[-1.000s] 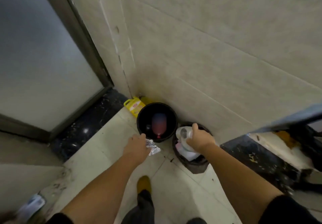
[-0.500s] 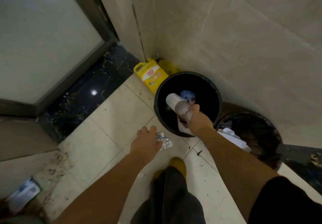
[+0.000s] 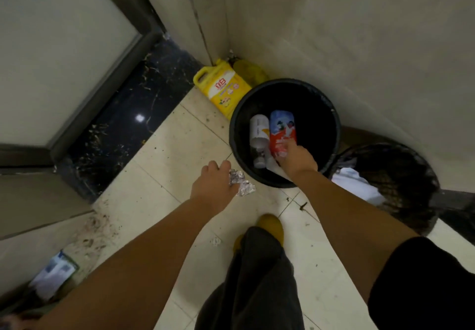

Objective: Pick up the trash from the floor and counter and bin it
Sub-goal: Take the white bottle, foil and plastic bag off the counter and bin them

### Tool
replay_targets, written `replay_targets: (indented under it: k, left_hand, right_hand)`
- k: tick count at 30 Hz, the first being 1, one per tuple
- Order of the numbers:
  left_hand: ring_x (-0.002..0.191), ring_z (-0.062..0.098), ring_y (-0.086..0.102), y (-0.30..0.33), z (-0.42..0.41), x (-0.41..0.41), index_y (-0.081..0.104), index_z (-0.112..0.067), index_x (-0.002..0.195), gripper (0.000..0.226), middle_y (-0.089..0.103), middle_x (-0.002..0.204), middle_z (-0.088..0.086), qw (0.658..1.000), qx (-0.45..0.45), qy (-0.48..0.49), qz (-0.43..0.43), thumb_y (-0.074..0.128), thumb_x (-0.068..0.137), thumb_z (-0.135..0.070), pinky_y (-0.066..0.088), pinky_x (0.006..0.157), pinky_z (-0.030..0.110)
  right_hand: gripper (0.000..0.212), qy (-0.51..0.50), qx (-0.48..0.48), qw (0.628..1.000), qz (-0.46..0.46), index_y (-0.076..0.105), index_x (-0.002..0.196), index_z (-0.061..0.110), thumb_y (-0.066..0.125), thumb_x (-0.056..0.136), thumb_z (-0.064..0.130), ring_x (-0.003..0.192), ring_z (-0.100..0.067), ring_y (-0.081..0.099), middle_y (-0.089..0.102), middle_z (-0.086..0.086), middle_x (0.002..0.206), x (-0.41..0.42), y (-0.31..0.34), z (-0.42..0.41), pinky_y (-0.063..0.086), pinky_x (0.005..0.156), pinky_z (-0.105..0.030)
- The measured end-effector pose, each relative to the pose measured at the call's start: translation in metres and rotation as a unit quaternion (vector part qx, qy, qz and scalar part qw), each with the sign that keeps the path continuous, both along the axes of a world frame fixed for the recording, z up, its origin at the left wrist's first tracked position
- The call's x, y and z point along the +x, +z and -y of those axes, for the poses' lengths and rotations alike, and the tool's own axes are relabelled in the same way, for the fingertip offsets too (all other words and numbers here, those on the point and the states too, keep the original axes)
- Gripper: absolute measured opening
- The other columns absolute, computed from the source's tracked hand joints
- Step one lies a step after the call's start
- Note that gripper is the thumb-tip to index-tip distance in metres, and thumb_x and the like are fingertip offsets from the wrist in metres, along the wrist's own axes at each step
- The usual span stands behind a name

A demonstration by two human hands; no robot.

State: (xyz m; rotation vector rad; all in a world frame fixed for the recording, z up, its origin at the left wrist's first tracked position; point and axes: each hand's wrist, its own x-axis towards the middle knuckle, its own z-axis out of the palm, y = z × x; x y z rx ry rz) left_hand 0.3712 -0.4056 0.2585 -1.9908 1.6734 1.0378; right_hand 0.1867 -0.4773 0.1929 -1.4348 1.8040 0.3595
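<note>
My right hand point(image 3: 295, 159) reaches down inside the black bin point(image 3: 331, 116), fingers among the paper cup point(image 3: 259, 130) and red-blue packet point(image 3: 282, 130) — whether they grip or have let go I cannot tell. My left hand point(image 3: 214, 188) waits beside the rim, pinched around crumpled foil point(image 3: 241, 183) — likely next in. A printed wrapper point(image 3: 55, 273) lies on the floor by the door.

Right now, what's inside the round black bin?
Inside the round black bin: a white cup, a red-and-blue packet, and the right hand. The bottom is too dark to see.
</note>
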Motion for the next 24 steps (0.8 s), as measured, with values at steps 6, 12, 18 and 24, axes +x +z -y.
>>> replay_targets:
  k: [6,12,18,24]
  left_hand:
    - [0.127,0.035,0.039,0.052,0.042,-0.065,0.031,-0.014,0.141,0.053,0.038,0.137,0.017,0.997,-0.023,-0.064,-0.02,0.049,0.096,-0.036,0.046,0.096,0.043]
    - [0.132,0.034,0.036,0.053,0.05,-0.185,0.029,-0.017,0.143,0.059,0.035,0.143,0.016,0.986,-0.007,-0.145,-0.077,0.054,0.091,-0.028,0.044,0.101,0.046]
    - [0.139,0.033,0.029,-0.046,0.031,-0.289,0.02,-0.008,0.149,0.065,0.027,0.151,0.016,0.972,0.021,-0.215,-0.094,0.052,0.095,-0.023,0.033,0.112,0.039]
    - [0.139,0.03,0.027,-0.179,0.022,-0.331,0.028,-0.006,0.143,0.055,0.03,0.148,0.016,0.965,0.068,-0.247,-0.058,0.052,0.094,-0.016,0.04,0.109,0.04]
  right_hand:
    - [0.028,-0.074,-0.066,0.994,0.043,0.056,0.119,0.003,0.048,0.098,0.02,0.106,-0.038,0.057,0.058,-0.024,0.119,-0.08,0.079,0.003,0.045,0.087,-0.038]
    - [0.027,-0.157,-0.091,0.983,-0.025,0.053,0.124,0.003,0.046,0.098,0.009,0.112,-0.035,0.053,0.05,-0.017,0.127,-0.193,0.116,-0.042,0.043,0.095,-0.033]
    - [0.04,-0.238,-0.079,0.967,-0.048,0.047,0.131,0.007,0.057,0.092,0.004,0.104,-0.033,0.058,0.04,-0.016,0.134,-0.253,0.033,-0.074,0.045,0.098,-0.031]
    - [0.041,-0.244,-0.046,0.967,-0.05,0.044,0.133,0.008,0.045,0.093,-0.003,0.116,-0.035,0.051,0.033,-0.018,0.141,-0.257,-0.11,-0.089,0.046,0.097,-0.041]
